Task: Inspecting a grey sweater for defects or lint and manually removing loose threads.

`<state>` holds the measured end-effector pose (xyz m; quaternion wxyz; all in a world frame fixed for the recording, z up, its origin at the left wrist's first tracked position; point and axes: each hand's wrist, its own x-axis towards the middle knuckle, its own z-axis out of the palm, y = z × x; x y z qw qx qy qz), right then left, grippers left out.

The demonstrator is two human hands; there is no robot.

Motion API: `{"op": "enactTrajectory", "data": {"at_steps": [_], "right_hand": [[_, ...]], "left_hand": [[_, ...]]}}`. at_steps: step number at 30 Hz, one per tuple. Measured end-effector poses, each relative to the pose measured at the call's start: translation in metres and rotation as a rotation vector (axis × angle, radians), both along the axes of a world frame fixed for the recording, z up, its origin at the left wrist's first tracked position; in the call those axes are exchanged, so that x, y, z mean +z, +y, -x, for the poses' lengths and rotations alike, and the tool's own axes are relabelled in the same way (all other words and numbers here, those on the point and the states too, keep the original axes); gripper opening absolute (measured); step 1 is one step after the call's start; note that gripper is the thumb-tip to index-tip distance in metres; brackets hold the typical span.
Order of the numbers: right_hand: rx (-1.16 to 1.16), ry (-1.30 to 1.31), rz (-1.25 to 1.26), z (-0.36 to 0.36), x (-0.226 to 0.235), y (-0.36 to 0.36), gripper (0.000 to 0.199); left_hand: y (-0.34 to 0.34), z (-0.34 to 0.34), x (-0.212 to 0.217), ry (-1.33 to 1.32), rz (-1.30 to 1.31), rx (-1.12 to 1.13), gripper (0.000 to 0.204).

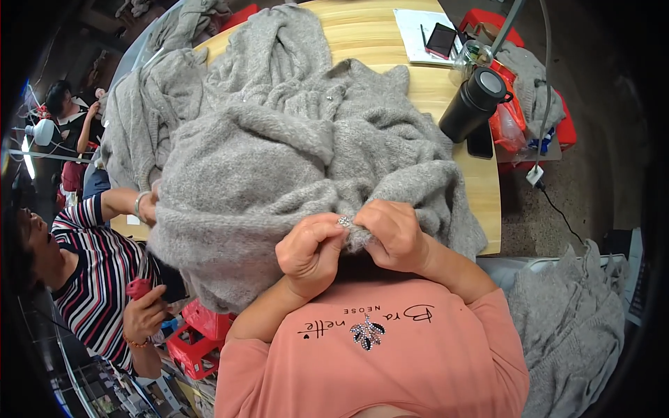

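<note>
A large heap of fuzzy grey knitwear (230,174) covers most of the tabletop in front of me. Close to my chest, my left hand (313,252) pinches the near edge of a grey knitted garment (359,240), thumb and forefinger together. Beside it, my right hand (394,235) is closed on the same edge, its fingers bent over the knit. Between the two hands a small shiny, silvery ornament (343,221) shows on the fabric. Whether either hand also holds a tool or needle is too small to tell.
A black flask (474,104) stands at the table's (488,202) right edge, with a dark phone (480,141) nearby. Papers (412,31) lie at the far right. A person in a striped shirt (104,261) works at my left. More grey knitwear (568,334) hangs over a bin at right.
</note>
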<state>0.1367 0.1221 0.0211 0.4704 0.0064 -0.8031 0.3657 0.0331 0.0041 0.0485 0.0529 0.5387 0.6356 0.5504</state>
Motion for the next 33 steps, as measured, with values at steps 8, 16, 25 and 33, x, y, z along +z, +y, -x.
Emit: {"op": "enactTrajectory", "data": {"at_steps": [8, 16, 25, 33], "right_hand": [[0.054, -0.087, -0.066, -0.005, 0.0, 0.003, 0.033], [-0.006, -0.202, -0.081, -0.001, -0.002, 0.001, 0.024], [0.065, -0.27, 0.123, -0.005, -0.006, 0.002, 0.016], [0.046, -0.359, 0.322, -0.008, -0.012, -0.003, 0.008]], "left_hand": [[0.001, 0.0, 0.0, 0.006, -0.001, 0.071, 0.018], [-0.002, 0.004, -0.014, -0.154, 0.037, 0.015, 0.016], [0.003, 0.007, -0.014, -0.063, 0.025, -0.046, 0.02], [0.009, 0.01, -0.017, 0.021, 0.113, -0.031, 0.013]]}}
